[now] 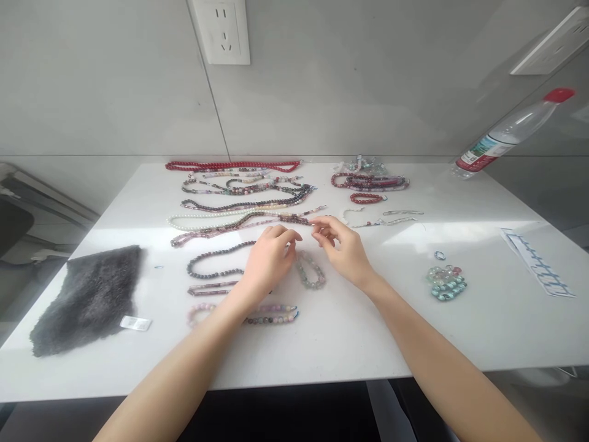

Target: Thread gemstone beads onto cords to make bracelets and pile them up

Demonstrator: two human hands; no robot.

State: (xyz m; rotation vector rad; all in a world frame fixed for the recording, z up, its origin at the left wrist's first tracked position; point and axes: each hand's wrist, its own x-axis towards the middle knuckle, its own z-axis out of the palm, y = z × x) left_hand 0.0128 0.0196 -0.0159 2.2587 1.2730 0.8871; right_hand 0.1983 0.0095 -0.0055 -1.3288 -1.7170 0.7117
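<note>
My left hand (272,255) is over the middle of the table, its fingers curled in with thumb and forefinger close together. It covers part of a dark bead strand (216,250). Facing it, my right hand (338,242) has its fingers bent into a pinch, close to the end of a dark reddish-brown bead strand (294,218). Anything between the fingertips of either hand is too small to make out. Below the gap between the hands lies a loop of pale green and pink beads (311,270). A pastel bead strand (276,314) passes under my left forearm.
Several strands, among them red beads (232,166) and white pearls (202,219), lie behind my hands. Turquoise bracelets (447,285) lie right, near paper strips (538,264). A plastic bottle (510,136) stands back right; a dark furry cloth (92,298) lies left.
</note>
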